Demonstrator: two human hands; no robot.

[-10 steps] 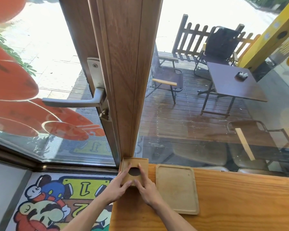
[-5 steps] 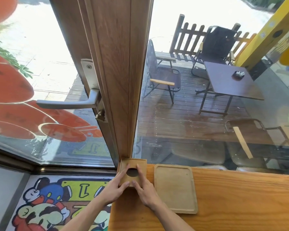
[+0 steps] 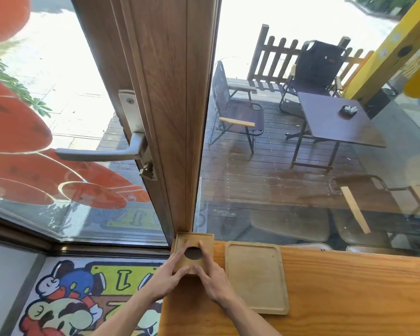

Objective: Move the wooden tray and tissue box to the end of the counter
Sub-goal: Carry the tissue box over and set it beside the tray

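A square wooden tissue box [image 3: 205, 241] with a round hole in its lid sits at the far left end of the wooden counter [image 3: 349, 294], against the window frame. My left hand [image 3: 166, 277] grips its left side and near corner, fingers on the lid. Its right side is held by my right hand [image 3: 212, 278], with the index finger stretched along the lid. A flat rectangular wooden tray [image 3: 255, 275] lies on the counter just right of the box, a small gap between them.
A wooden door frame [image 3: 170, 105] with a metal lever handle [image 3: 102, 154] rises right behind the box. Glass panes close off the counter's far edge. Left of the counter's end lies a colourful cartoon floor mat [image 3: 78, 297]. Outside stand chairs and a dark table.
Both hands stay on the tissue box at the counter's end; the box looks unmoved. The view has shifted slightly.
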